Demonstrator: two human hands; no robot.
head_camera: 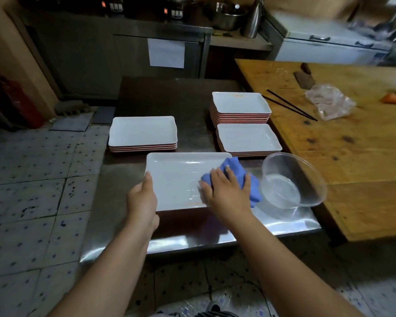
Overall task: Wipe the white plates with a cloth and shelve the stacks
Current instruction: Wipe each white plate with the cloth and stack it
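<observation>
White rectangular shallow plate (pixel 176 179), glossy, lies flat on the steel tabletop (pixel 192 234) just left of the clear plastic bowl (pixel 293 179). Right hand (pixel 226 193) presses a crumpled blue cloth (pixel 240 172) onto it, fingers spread; left hand (pixel 142 197) pinches the plate's left rim. Three stacks of white plates beyond: left stack (pixel 143 131), far stack (pixel 240 104), near stack (pixel 248 138).

White plate (pixel 174 177), blue cloth (pixel 236 170), red-edged stacks (pixel 143 146), blue-speckled pale floor tiles (pixel 32 202).

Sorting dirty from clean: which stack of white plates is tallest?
The far-right stack of white rectangular plates, beside the wooden table, shows the most red-edged layers; the left stack and near-right stack are lower.
</observation>
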